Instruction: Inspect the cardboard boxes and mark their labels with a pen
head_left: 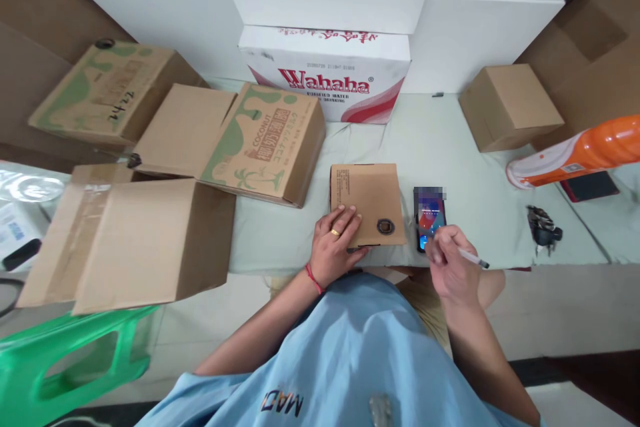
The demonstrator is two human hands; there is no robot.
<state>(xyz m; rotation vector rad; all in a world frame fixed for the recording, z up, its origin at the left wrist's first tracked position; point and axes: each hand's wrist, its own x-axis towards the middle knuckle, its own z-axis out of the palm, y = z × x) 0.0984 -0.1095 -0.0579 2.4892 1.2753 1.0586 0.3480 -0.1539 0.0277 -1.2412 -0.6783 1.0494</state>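
A small flat brown carton (367, 200) lies on the pale green surface in front of me. My left hand (334, 245) rests on its near left corner, fingers curled over the edge and pressing it down. A ring and a red wrist string show on that hand. A phone (430, 219) with a lit screen lies just right of the carton. My right hand (450, 261) is closed round a white pen (473, 257) and hovers over the phone's lower edge, a finger near the screen.
An open coconut-drink carton (260, 143) and a big plain carton (135, 240) stand at the left. A Wahaha water box (325, 70) sits at the back, a small closed box (510, 105) and an orange bottle (575, 153) at the right. A green stool (65, 360) stands low left.
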